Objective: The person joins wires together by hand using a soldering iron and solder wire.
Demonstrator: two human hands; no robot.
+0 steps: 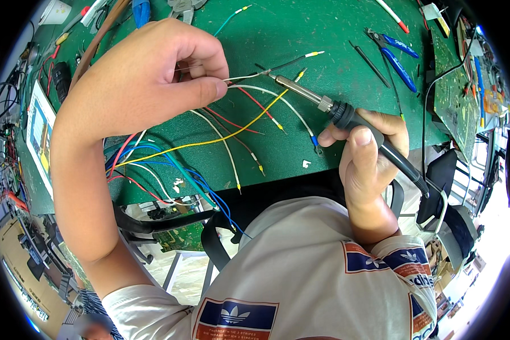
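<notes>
Blue-handled cutters (393, 62) near a red-and-white marker (392, 15)

Soldering iron (341, 114), black grip and silver barrel, held aslant, its tip pointing up-left. Whitish wire (245, 77), thin, pinched, nearly level, runs close to that tip; beyond, a dark wire (292, 62) slants up-right to a white-and-yellow end. Contact at the tip too small to tell.

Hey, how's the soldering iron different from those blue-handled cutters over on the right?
The soldering iron is gripped in the right hand; the blue-handled cutters lie loose on the green table.
The iron has one black handle, while the cutters have two blue ones, spread apart.
The iron ends in a slim metal tip, the cutters in short jaws.
Both are hand tools.
</notes>
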